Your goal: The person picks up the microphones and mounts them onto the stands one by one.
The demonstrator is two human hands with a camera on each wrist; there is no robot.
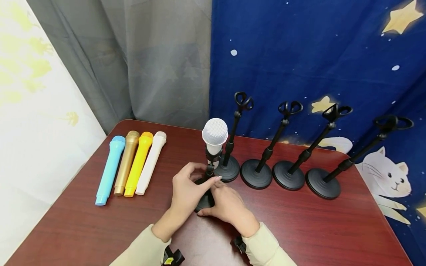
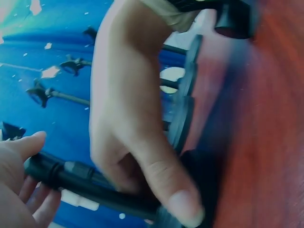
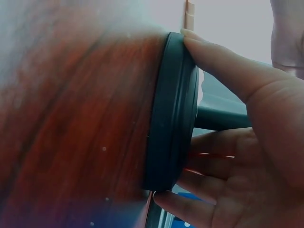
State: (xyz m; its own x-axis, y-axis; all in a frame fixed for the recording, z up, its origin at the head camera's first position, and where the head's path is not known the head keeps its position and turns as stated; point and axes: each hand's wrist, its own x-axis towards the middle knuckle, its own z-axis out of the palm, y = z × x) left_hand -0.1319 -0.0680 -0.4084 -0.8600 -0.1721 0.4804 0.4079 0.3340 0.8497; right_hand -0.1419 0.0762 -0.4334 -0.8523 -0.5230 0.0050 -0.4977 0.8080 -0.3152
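black microphone stand (image 1: pixel 205 201), one: standing between both hands, long axis running upright. white microphone (image 1: pixel 215 132), one: sitting in clip (image 1: pixel 209 155) atop stand, just beyond fingers. left hand (image 1: pixel 186 187): gripping pole (image 2: pixel 99 192), lying nearer to microphone. right hand (image 1: pixel 229 207): holding base (image 3: pixel 164 118) low down, thumb touching near edge. other stands (image 1: pixel 256 173), four: standing rightward. other microphones (image 1: pixel 138 164), four: lying leftward, well apart from hands.
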